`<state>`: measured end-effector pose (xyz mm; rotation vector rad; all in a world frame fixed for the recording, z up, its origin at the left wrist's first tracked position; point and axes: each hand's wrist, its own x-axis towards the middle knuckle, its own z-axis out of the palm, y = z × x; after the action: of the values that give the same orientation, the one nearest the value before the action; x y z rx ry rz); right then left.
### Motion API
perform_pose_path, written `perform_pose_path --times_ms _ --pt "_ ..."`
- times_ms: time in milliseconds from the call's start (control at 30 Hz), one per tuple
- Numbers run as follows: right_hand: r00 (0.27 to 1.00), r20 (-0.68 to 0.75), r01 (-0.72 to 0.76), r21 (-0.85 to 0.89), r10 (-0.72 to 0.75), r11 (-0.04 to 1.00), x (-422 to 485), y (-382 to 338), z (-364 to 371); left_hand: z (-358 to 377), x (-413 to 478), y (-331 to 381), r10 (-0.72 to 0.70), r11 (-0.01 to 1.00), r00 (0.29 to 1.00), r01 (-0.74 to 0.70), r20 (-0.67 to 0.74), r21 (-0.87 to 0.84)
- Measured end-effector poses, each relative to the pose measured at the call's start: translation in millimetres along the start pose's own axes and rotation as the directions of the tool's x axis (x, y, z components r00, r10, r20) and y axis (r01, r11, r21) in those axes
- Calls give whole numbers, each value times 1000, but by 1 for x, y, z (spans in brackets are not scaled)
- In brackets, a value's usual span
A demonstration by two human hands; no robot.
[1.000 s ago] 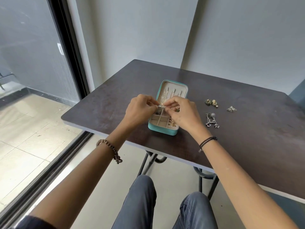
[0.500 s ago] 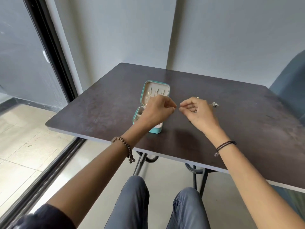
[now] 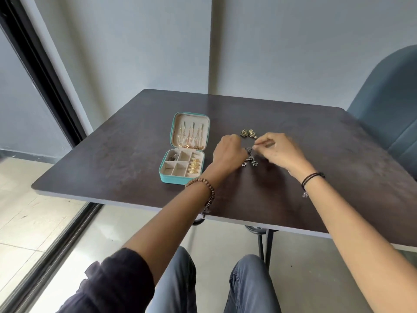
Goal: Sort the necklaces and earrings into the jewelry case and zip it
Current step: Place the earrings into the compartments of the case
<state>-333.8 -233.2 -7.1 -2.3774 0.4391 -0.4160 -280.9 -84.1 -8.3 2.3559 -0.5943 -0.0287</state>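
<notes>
Teal and zipped open, the jewelry case [image 3: 183,177] sits left of centre on the dark tabletop [image 3: 121,159]. Its lid is laid back with fine gold necklaces [image 3: 191,135] hung inside, and gold earrings [image 3: 194,166] fill the right-hand compartments; several pockets are bare.

Just right of the case, your left hand [image 3: 228,152] is curled with its knuckles toward the camera. Its fingertips are hidden, so you cannot tell whether it grips anything. It lies touching or just beside the silver earrings [image 3: 250,161] at mid-frame. Above those, a pair of round earrings [image 3: 248,133] waits on the tabletop.

Further right, your right hand [image 3: 282,151] has its fingers [image 3: 259,143] pinched narrow at the top of the silver piece, seemingly on its hook or post, though blur hides the contact.

Expect the silver earrings to be very light. They probably have a stiff metal body, with loose beaded drops that swing and snag. Take them by the top, never by the drops, and keep the pinch firm, since small polished metal slips easily. Thin hooks likely bend, so lift straight up and cup underneath with the left hand.
</notes>
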Motion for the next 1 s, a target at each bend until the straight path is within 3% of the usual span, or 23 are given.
perform_pose_path --times_ms 167,433,667,800,1000 --pt "993 105 58 -83 -49 995 3 -3 3 8 11 3 -19 1000 1000 19 1 22" --pt "995 88 59 -70 -53 996 -2 -7 9 10 10 -1 -21 1000 1000 21 -16 2" --pt "998 57 20 196 -32 980 -17 -12 3 -8 -5 -8 56 970 993 -78 -99 -230" --pt "997 47 43 359 -64 932 -28 -26 -4 -30 -17 -8 82 891 995 -102 -64 -442" --pt "989 4 131 447 -149 885 -42 -55 -10 -60 -35 -11 71 774 994 -104 -77 -625"
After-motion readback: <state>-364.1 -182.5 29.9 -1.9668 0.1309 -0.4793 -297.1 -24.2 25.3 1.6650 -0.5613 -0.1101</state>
